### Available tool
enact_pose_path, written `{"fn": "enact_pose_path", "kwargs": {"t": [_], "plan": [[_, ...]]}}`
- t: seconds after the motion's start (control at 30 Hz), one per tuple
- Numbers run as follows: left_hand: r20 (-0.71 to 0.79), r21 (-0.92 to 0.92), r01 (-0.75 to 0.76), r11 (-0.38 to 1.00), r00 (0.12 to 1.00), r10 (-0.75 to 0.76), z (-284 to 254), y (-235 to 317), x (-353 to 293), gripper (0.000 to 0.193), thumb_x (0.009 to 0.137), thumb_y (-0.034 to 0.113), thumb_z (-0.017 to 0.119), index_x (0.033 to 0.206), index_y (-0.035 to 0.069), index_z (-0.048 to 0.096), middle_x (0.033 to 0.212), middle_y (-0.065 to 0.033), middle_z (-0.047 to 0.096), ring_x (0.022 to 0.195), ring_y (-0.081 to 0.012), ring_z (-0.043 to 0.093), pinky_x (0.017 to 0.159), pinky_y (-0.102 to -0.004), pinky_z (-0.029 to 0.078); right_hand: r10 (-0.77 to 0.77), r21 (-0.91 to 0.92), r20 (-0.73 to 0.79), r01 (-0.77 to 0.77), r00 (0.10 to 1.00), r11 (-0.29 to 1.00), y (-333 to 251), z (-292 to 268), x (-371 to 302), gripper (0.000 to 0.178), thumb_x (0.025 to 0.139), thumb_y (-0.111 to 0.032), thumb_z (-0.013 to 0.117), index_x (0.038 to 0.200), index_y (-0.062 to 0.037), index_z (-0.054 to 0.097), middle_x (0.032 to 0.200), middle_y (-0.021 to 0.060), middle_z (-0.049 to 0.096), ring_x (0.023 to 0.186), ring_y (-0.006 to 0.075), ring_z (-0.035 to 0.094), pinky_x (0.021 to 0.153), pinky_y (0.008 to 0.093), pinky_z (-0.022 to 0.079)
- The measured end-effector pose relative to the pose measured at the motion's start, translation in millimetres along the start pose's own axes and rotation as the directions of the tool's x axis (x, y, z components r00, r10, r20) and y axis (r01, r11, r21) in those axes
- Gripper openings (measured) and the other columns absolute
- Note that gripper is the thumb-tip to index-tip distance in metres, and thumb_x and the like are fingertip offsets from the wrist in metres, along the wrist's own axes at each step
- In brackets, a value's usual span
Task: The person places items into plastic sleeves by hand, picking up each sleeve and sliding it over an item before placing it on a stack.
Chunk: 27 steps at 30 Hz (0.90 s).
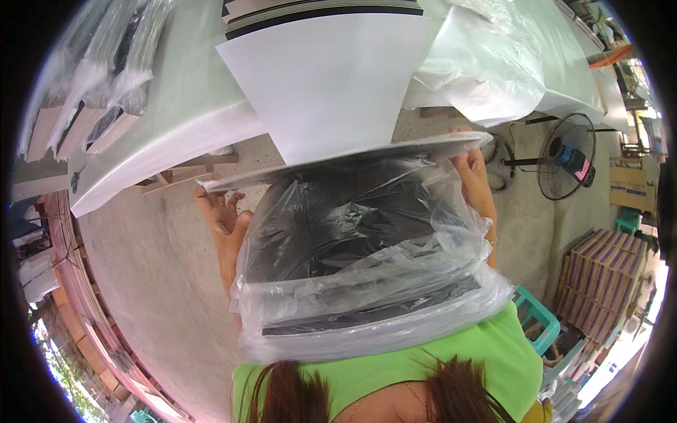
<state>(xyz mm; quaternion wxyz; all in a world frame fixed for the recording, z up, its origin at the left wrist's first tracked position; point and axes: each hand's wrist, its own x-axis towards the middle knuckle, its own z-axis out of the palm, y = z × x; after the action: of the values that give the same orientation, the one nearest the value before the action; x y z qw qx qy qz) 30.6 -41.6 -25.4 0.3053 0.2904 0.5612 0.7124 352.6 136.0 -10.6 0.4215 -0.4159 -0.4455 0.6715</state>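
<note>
A thin, wide board (282, 171) with a pale edge is held crosswise in front of my chest. Below that edge, a black surface shows through a clear plastic bag (363, 275), which lies wrinkled and bunched against my green top. My left hand (224, 215) grips the board's left corner, its fingers curled and its thumb toward the bag. At the opposite end, my right hand (471, 169) pinches the right corner, with the thumb on the near side; its other fingers are mostly hidden. Just beyond the board, a large white sheet (328, 77) juts over the table edge.
On the pale-covered table (190, 106) stand a stack of dark-edged boards (321, 20), plastic-wrapped bundles (106, 92) at left and loose clear plastic (486, 63) at right. A standing fan (568, 155), a green stool (537, 321) and a striped box (603, 282) are to the right.
</note>
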Motion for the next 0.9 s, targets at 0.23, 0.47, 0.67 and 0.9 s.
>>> {"fn": "enact_pose_path", "kwargs": {"t": [0.23,0.47,0.67,0.9], "plan": [[0.504,0.01,0.223,0.975,0.841,-0.198,-36.7,-9.9,-16.4,0.069,0.072,0.042,0.068,0.126,0.007,0.044,0.115,-0.0152,0.049,0.11,-0.0253,0.046,0.091,-0.0379,0.037,0.343,-0.502,0.413,-0.104,0.844,0.859,66.3,-71.1,16.6,0.033,0.092,-0.027,0.048,0.112,-0.0014,0.054,0.106,0.0056,0.057,0.095,0.0145,0.052,0.085,0.0296,0.04],[0.601,0.526,0.213,0.823,0.592,-0.537,-17.1,-50.6,29.4,0.064,0.075,0.041,0.065,0.125,0.007,0.046,0.116,-0.017,0.049,0.111,-0.0268,0.046,0.091,-0.0389,0.036,0.499,-0.783,0.357,-0.038,0.79,0.621,37.7,-26.0,39.3,0.038,0.092,-0.031,0.048,0.112,0.0011,0.052,0.104,0.0111,0.058,0.097,0.0191,0.053,0.087,0.0292,0.04],[0.491,0.841,-0.156,0.519,0.623,-0.609,35.1,-66.1,41.9,0.042,0.081,0.033,0.058,0.113,0.008,0.053,0.115,-0.0164,0.052,0.107,-0.0278,0.048,0.089,-0.0365,0.037,0.229,-0.827,0.538,0.457,0.811,0.327,98.8,-7.1,41.7,0.051,0.085,-0.048,0.052,0.109,-0.0031,0.058,0.106,0.0208,0.058,0.098,0.0321,0.055,0.085,0.0384,0.042],[0.547,0.66,0.156,0.735,0.571,-0.612,23.0,-120.4,51.7,0.026,0.087,0.029,0.053,0.094,0.004,0.051,0.099,-0.0122,0.053,0.094,-0.023,0.05,0.084,-0.0316,0.039,0.313,-0.788,0.527,0.316,0.79,0.529,109.4,-2.8,66.2,0.032,0.086,-0.033,0.056,0.096,-0.0026,0.056,0.083,0.0099,0.059,0.078,0.0223,0.055,0.073,0.0323,0.042]]}}
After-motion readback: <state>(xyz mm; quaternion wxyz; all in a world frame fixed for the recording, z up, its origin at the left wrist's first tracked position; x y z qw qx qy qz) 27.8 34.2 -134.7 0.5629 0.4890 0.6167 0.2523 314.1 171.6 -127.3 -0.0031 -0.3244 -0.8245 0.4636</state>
